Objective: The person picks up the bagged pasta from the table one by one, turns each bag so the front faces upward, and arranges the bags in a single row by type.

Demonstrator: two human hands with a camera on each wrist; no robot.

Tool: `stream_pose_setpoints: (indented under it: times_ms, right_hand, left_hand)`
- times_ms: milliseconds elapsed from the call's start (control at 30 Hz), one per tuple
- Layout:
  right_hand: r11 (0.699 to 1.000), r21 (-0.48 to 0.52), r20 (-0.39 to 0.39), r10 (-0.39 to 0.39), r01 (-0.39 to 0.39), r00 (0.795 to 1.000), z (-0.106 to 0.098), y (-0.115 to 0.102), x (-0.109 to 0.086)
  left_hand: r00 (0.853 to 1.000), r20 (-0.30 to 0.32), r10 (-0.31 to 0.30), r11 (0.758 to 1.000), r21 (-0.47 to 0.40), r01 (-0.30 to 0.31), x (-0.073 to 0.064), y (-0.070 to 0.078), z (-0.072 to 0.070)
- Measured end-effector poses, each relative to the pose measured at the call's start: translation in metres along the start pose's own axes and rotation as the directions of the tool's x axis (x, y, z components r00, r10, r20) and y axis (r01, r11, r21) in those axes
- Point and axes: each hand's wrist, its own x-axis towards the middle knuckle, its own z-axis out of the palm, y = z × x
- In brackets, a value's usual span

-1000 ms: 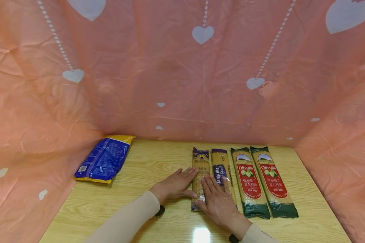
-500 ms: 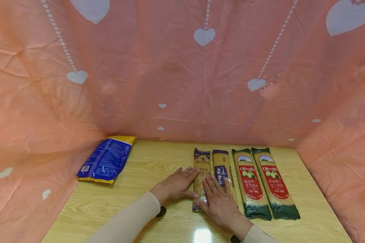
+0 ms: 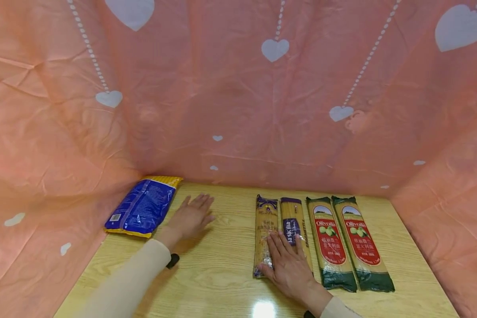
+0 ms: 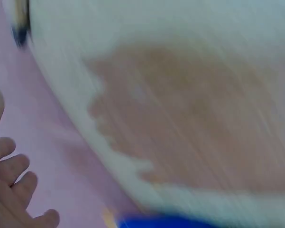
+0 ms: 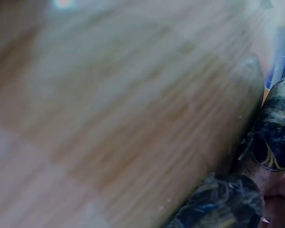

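My left hand (image 3: 190,217) is held over the table with its fingers straight and nothing in it, just right of a blue and yellow plastic bag (image 3: 144,206). In the left wrist view its fingers (image 4: 20,183) appear at the left edge, and a blue strip of the bag (image 4: 166,222) shows at the bottom. My right hand (image 3: 289,267) rests with straight fingers across two spaghetti packs: a clear one with purple ends (image 3: 265,229) and a purple-labelled one (image 3: 291,221). It covers their lower parts. Dark wrapper ends (image 5: 270,137) fill the lower right of the right wrist view.
Two spaghetti packs with red labels and green ends, one (image 3: 330,243) beside the other (image 3: 361,240), lie to the right. Pink cloth (image 3: 238,110) with white hearts surrounds the wooden table (image 3: 218,265) at the back and sides.
My left hand has left the purple-ended spaghetti pack and moved left and away from me towards the blue bag. The right hand stays on the packs. The head view has shifted slightly.
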Motion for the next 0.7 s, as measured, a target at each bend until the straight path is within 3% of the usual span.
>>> stream_pose_setpoints:
  times_ms: [167, 333, 500, 700]
  right_hand:
    - [1.000, 0.013, -0.004, 0.000, 0.000, 1.000, 0.001, 0.000, 0.000]
    - [1.000, 0.013, -0.001, -0.006, 0.006, 1.000, 0.001, -0.001, 0.000]
    - [1.000, 0.016, 0.000, -0.006, 0.006, 1.000, 0.001, 0.000, 0.000]
    - [1.000, 0.022, -0.003, -0.005, 0.005, 1.000, 0.001, -0.001, 0.000]
  left_hand:
    - [0.982, -0.105, -0.159, 0.986, 0.026, 0.163, -0.025, -0.069, -0.020]
    - [0.953, -0.090, -0.289, 0.956, 0.022, 0.292, -0.052, -0.117, -0.034]
    - [0.941, -0.066, -0.331, 0.942, 0.024, 0.333, -0.069, -0.141, -0.028]
    - [0.919, -0.013, -0.394, 0.919, -0.007, 0.394, -0.075, -0.149, -0.010]
